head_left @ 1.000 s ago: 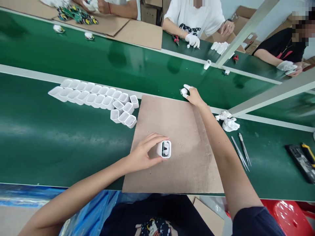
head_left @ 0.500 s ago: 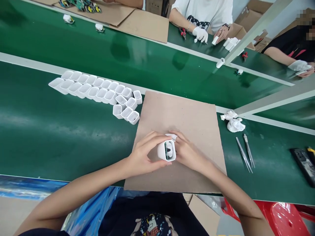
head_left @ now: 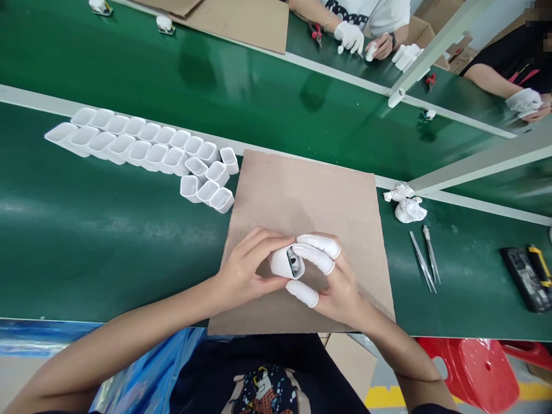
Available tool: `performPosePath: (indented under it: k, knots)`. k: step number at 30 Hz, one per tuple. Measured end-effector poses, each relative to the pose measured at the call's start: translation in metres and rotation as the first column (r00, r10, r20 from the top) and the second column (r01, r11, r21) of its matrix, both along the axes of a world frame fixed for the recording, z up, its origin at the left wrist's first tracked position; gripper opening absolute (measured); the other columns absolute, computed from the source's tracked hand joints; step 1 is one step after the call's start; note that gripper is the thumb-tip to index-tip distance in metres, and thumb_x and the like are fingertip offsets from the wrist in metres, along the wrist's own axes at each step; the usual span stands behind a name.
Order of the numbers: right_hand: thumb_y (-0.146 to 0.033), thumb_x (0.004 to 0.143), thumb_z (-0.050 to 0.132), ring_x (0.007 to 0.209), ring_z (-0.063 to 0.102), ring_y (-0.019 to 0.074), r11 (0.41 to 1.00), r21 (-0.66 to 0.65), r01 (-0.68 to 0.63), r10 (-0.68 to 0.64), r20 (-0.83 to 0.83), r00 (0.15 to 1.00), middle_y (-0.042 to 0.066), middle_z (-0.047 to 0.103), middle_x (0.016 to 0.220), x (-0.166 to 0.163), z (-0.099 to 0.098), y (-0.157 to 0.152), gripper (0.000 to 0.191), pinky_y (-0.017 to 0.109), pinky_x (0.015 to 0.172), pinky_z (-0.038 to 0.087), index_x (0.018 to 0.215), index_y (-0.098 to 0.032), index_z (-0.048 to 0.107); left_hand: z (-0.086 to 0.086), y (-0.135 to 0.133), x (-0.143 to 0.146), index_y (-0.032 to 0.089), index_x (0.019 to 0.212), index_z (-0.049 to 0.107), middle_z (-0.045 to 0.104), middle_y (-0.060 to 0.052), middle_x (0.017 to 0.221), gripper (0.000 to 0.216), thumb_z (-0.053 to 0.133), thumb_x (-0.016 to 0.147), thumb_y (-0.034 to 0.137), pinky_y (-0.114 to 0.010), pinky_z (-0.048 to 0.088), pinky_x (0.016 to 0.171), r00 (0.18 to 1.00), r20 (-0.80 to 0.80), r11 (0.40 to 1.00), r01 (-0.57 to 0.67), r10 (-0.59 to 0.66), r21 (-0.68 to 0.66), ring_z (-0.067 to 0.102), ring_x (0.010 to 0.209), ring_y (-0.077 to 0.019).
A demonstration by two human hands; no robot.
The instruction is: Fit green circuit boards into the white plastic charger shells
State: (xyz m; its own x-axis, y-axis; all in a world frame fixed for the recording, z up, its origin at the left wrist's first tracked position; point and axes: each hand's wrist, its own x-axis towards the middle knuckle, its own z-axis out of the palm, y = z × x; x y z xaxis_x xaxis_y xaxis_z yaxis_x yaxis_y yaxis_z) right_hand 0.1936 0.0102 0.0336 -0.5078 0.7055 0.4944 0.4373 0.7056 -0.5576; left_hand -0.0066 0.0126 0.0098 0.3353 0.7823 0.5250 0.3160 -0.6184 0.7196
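My left hand (head_left: pixel 248 264) grips a white plastic housing (head_left: pixel 281 262) between thumb and fingers, above the cardboard sheet. The housing lies tilted with its open end facing right, and a green circuit board edge and a dark part show inside. My right hand (head_left: pixel 330 276) wears white finger cots on the thumb and two fingers. Its fingers are stretched and apart around the housing's open end, fingertips close to or touching the rim. Similar empty white housings (head_left: pixel 140 150) stand in two rows at the left, with several more grouped near the cardboard sheet (head_left: pixel 310 195).
Tweezers (head_left: pixel 422 261) and another slim metal tool (head_left: pixel 432 253) lie right of the cardboard. Crumpled white tissue (head_left: pixel 410 210) sits by the rail. A dark device (head_left: pixel 525 279) is at far right, beside a red stool (head_left: pixel 487 368). Two people work across the bench.
My right hand has come from behind the housing to its open end, fingers now spread and finger cots visible. The housing has turned slightly in my left hand. The view has shifted a little.
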Motion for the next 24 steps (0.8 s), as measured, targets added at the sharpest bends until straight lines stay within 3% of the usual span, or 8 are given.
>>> performPosePath:
  k: [11,19,24]
  knots:
    - [-0.022,0.087,0.069,0.112,0.057,0.0259,0.998,-0.032,-0.057,0.055,-0.047,0.997,0.012,0.054,0.119,0.000,-0.001,0.001,0.054,0.044,0.090,0.056,0.135,-0.025,0.044,0.000,0.003,-0.001,0.019,0.129,0.052,0.066,-0.011,0.104,0.043,0.068,0.089,0.026,-0.035,0.053,0.077,0.998,-0.032,0.997,0.052,-0.051,0.051,0.063,0.091,-0.0212]
    - [-0.028,0.086,0.067,0.111,0.055,0.0285,0.999,0.005,-0.052,0.051,0.094,0.994,0.012,0.052,0.118,0.004,-0.008,0.005,0.051,0.047,0.089,0.055,0.131,-0.024,0.043,-0.009,0.006,-0.001,0.018,0.130,0.052,0.065,-0.012,0.105,0.043,0.065,0.091,0.031,-0.035,0.053,0.078,0.991,-0.054,0.992,0.122,-0.121,0.025,0.062,0.092,-0.0215]
    - [-0.026,0.089,0.067,0.110,0.057,0.0233,0.994,-0.099,-0.052,0.045,-0.065,0.997,0.011,0.051,0.118,0.004,-0.019,0.003,0.047,0.040,0.089,0.056,0.129,-0.025,0.043,-0.010,0.008,0.001,0.018,0.128,0.055,0.065,-0.011,0.105,0.041,0.066,0.091,0.031,-0.035,0.053,0.081,0.992,-0.026,0.992,0.122,-0.123,-0.026,0.062,0.094,-0.0214]
